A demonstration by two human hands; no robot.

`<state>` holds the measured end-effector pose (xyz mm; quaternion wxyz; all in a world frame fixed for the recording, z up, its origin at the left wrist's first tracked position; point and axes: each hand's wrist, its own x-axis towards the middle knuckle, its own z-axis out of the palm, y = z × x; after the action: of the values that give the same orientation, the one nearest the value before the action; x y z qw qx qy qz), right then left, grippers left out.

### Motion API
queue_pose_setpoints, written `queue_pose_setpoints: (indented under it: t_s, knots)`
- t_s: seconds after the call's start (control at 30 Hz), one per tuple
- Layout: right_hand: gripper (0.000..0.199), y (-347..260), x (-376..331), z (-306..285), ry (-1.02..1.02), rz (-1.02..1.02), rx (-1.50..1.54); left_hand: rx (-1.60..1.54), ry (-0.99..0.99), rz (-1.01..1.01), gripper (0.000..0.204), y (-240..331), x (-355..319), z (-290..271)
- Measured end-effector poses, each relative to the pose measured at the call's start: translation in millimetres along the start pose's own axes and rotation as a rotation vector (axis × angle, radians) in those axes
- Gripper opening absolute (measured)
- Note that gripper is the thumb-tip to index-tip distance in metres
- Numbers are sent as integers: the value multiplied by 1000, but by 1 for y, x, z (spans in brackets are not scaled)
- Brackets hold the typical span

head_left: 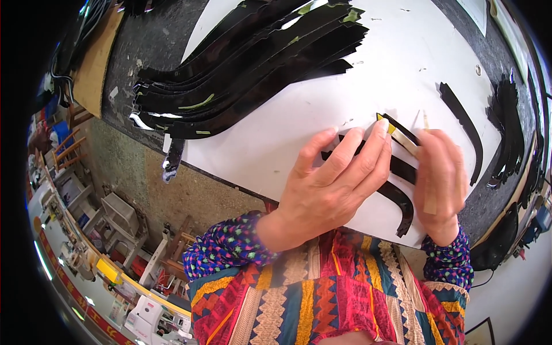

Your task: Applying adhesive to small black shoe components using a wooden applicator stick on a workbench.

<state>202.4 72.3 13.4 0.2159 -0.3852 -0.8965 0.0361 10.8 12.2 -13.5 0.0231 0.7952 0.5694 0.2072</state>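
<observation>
- Left hand (330, 192): fingers (368, 152) stretched flat and nearly straight, pressed on a curved black strip (402, 201) against the white sheet (322, 109); nothing is gripped.
- Right hand (440, 184): motion-blurred; fingers curled around a thin pale stick (428, 198), its tip showing above the hand. The grip is hard to make out.
- The strip's middle is hidden under both hands; a yellow-tipped end (384, 121) shows at the fingertips.
- One loose black strip (463, 123) lies to the right, apart.
- A stack of long black strips (247, 69) is spread across the table (155, 40), partly cut off at the top.
</observation>
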Motion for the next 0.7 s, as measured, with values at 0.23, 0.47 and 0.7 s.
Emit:
queue_pose_setpoints:
  t_s: [0.23, 0.47, 0.7]
  knots:
    - [32, 16, -12, -16, 68, 204, 304, -24, -19, -7, 27, 1, 1, 1]
    - [40, 10, 0, 7, -4, 39, 240, 28, -62, 22, 36, -4, 2, -5]
    - [41, 4, -3, 7, 10, 38, 238, 39, -65, 31, 39, -1, -4, -6]
